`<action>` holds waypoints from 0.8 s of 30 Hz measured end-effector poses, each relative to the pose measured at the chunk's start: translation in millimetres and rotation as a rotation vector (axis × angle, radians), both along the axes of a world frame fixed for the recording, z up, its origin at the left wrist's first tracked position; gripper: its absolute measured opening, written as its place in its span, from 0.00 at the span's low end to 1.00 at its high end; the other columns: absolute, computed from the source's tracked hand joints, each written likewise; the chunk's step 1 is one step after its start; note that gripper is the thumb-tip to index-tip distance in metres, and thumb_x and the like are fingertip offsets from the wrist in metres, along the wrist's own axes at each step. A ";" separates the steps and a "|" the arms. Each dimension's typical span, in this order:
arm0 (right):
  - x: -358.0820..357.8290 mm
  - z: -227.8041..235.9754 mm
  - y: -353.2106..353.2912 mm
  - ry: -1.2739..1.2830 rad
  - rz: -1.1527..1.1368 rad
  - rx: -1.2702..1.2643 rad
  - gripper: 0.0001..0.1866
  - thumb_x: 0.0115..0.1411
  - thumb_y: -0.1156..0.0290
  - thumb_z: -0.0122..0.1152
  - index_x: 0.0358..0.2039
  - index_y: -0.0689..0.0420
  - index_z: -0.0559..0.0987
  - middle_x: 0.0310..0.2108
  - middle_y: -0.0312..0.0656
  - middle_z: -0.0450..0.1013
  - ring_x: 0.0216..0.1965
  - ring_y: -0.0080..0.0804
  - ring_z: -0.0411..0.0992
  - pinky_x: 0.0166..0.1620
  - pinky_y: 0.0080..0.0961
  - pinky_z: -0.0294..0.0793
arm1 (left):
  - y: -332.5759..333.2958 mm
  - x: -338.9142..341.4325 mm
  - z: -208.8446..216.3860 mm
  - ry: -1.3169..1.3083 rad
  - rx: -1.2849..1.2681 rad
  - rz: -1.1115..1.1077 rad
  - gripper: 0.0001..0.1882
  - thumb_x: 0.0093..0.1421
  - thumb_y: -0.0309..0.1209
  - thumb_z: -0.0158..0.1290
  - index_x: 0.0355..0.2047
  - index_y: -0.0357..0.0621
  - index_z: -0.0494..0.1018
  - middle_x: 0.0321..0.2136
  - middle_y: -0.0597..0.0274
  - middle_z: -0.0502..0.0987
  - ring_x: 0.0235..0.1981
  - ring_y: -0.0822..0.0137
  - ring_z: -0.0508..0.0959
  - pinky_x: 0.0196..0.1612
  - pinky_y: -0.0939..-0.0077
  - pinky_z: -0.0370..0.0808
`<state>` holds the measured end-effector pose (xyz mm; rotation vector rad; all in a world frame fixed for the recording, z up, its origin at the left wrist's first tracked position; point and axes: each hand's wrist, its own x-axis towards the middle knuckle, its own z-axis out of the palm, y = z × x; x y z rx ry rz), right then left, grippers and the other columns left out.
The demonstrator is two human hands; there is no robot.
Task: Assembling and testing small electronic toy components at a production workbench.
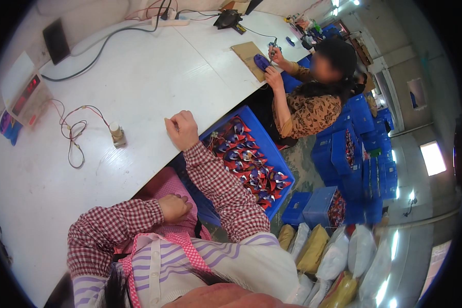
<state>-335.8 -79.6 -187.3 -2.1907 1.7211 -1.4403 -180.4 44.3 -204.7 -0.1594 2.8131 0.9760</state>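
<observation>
My right hand [182, 130] rests on the near edge of the white table [138, 82], its fingers loosely curled, with nothing visible in them. In my lap, against the pink checked apron [161, 191], lies my left hand [174, 209]. Its fingers are drawn in and partly hidden, and no object shows in them. Just right of my right forearm stands a blue crate [288, 177] of small red, blue and white plastic parts [244, 161] with wires among them. Left of my right hand, a small beige cylindrical fixture [117, 134] stands on the table, joined to thin looped wires [76, 128].
A box with a red digital display [26, 95] and a dark tablet-like panel [56, 41] are at the left. Across the corner, a co-worker holds a purple-blue part [262, 62] and a tool above cardboard [244, 54]. Stacked blue crates [333, 154] and sacks [333, 251] stand right.
</observation>
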 end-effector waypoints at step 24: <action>-0.6 1.0 0.2 0.025 0.011 -0.025 0.10 0.52 0.75 0.63 0.19 0.60 0.71 0.22 0.42 0.67 0.27 0.38 0.66 0.28 0.33 0.67 | 0.9 0.3 -10.0 0.085 -0.023 0.039 0.21 0.53 0.43 0.56 0.39 0.38 0.73 0.36 0.46 0.75 0.35 0.48 0.79 0.41 0.57 0.76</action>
